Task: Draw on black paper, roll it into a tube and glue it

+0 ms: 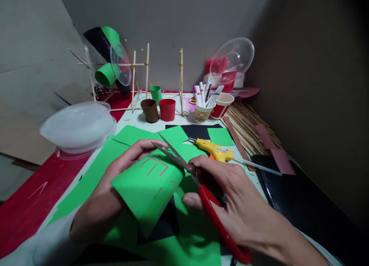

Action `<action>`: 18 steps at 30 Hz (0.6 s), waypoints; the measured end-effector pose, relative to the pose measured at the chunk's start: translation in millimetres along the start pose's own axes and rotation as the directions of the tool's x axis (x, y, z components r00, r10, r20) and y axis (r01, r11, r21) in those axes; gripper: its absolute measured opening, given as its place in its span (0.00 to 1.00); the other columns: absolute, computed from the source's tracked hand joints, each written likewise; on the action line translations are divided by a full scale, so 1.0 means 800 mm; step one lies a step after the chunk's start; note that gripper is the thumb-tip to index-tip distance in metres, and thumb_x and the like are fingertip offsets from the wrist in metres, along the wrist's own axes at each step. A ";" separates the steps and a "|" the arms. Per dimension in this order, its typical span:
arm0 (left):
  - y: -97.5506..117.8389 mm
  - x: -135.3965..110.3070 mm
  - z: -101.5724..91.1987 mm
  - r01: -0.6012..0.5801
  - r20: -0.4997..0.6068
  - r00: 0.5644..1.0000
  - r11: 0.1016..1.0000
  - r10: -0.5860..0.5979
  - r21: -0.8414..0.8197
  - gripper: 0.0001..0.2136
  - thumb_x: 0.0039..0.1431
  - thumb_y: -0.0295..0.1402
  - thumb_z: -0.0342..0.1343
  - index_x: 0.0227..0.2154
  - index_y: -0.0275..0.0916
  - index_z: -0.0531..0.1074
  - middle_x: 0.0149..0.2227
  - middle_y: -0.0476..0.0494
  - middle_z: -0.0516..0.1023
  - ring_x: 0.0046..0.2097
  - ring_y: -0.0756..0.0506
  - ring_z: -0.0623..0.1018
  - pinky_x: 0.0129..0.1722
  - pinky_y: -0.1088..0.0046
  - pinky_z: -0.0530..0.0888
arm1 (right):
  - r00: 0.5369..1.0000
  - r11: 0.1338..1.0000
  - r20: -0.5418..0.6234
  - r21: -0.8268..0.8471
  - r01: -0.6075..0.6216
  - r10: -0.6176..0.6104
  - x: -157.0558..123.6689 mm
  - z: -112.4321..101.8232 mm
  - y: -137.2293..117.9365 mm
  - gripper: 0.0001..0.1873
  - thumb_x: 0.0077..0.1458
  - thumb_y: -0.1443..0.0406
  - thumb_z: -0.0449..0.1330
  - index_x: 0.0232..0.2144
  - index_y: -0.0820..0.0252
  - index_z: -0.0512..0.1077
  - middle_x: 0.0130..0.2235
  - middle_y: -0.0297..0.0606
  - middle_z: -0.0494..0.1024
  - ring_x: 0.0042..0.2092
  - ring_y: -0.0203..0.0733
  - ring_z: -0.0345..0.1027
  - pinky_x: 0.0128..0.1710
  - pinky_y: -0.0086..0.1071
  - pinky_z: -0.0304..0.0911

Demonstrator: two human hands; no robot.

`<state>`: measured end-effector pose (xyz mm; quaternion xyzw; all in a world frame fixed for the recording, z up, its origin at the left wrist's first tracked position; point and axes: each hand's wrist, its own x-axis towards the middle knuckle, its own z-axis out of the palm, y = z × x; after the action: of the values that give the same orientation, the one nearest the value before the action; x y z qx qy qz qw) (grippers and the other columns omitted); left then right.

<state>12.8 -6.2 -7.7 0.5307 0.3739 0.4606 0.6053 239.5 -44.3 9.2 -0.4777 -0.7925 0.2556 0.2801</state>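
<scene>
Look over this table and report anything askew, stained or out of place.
Two things. A pink patch on the white tabletop beside the marker cup looks like a stain, perhaps ink. Farther back, a clear round lid is tilted up steeply rather than lying flat.

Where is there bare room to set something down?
Left: the red surface, bordered by translucent plastic containers and the white tabletop. That tabletop has a small free patch between the brown tapered cup and green paper sheets. Crowded: the right, with yellow plastic glue gun, thin wooden sticks.
</scene>
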 end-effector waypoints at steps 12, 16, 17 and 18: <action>0.012 -0.009 0.005 0.052 -0.004 0.999 0.998 -0.052 -0.035 0.14 0.56 0.38 0.69 0.45 0.56 0.80 0.46 0.55 0.83 0.46 0.45 0.83 0.43 0.79 0.79 | 0.995 0.992 -0.093 0.124 -0.013 0.025 0.006 -0.007 0.001 0.12 0.62 0.55 0.63 0.33 0.56 0.69 0.22 0.23 0.63 0.23 0.32 0.53 0.25 0.27 0.53; 0.011 -0.010 0.006 0.024 -0.001 1.000 0.998 -0.024 -0.051 0.14 0.55 0.39 0.69 0.45 0.54 0.80 0.46 0.54 0.83 0.48 0.44 0.83 0.43 0.78 0.80 | 0.998 0.996 -0.043 0.080 -0.039 0.042 0.009 -0.014 -0.003 0.19 0.60 0.47 0.62 0.34 0.56 0.69 0.27 0.27 0.68 0.27 0.36 0.60 0.27 0.29 0.56; 0.010 -0.008 0.005 0.010 0.008 1.000 0.999 -0.010 -0.052 0.14 0.55 0.39 0.69 0.45 0.54 0.80 0.47 0.54 0.83 0.48 0.43 0.83 0.44 0.78 0.80 | 0.999 0.997 -0.021 0.059 -0.041 0.042 0.009 -0.014 -0.004 0.21 0.60 0.45 0.61 0.34 0.56 0.69 0.28 0.28 0.69 0.29 0.37 0.62 0.29 0.30 0.57; 0.009 -0.006 0.003 -0.006 0.015 1.000 0.999 0.007 -0.050 0.14 0.56 0.39 0.69 0.46 0.54 0.80 0.48 0.54 0.83 0.49 0.43 0.83 0.45 0.77 0.80 | 0.999 0.998 0.000 0.038 -0.043 0.043 0.009 -0.014 -0.004 0.22 0.60 0.44 0.60 0.35 0.56 0.69 0.29 0.29 0.70 0.30 0.38 0.64 0.30 0.31 0.58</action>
<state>12.2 -11.4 -0.2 0.5200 0.3560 0.4679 0.6196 242.2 -37.5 21.0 -0.4894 -0.7768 0.2765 0.2839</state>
